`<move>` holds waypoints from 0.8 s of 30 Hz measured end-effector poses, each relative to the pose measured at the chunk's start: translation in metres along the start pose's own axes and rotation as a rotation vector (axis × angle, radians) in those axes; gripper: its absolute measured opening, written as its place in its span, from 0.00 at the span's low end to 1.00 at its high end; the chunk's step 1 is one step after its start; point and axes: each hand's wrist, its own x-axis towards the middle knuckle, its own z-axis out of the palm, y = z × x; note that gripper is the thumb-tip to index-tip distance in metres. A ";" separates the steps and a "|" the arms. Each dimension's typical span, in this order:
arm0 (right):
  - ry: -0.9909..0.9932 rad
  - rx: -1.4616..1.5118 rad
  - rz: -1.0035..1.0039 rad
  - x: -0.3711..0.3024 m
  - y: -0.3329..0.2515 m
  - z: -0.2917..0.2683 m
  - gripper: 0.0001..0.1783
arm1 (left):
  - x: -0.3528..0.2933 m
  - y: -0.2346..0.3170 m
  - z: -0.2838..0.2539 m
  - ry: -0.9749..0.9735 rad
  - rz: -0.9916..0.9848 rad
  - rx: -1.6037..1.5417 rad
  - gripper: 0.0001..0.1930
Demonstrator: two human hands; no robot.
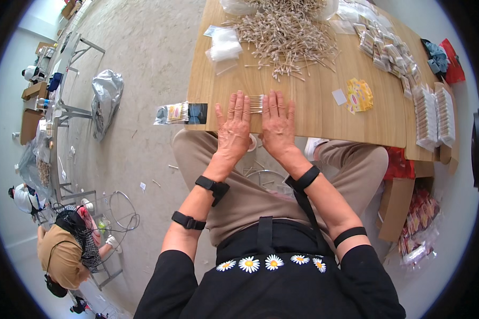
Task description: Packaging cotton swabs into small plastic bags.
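My left hand (233, 130) and my right hand (278, 123) lie side by side at the near edge of the wooden table, palms down with fingers stretched out. Between them is a short row of cotton swabs (256, 104), side by side; their ends at either side are hidden by my fingers. Left of my left hand, a bag of cotton swabs with a printed card (176, 112) lies across the table's left edge. Ahead of my hands rises a big loose heap of cotton swabs (285, 37). Clear plastic bags (223, 45) lie left of the heap.
Yellow printed cards (360, 95) and a small white card (339, 97) lie to the right. Filled packs (386, 50) are piled far right, with stacked packs (426, 117) below them. A cardboard box (396, 207) stands on the floor. Another person (64, 255) sits at left.
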 end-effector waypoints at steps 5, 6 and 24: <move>0.064 0.107 -0.126 0.005 0.000 -0.005 0.61 | -0.002 0.008 0.000 0.039 0.004 -0.159 0.59; 0.067 0.109 -0.125 0.010 -0.002 -0.007 0.61 | -0.001 0.006 0.000 0.040 0.006 -0.156 0.59; -0.089 0.228 -0.169 0.023 -0.001 -0.009 0.68 | -0.037 -0.002 -0.015 0.058 0.044 -0.275 0.44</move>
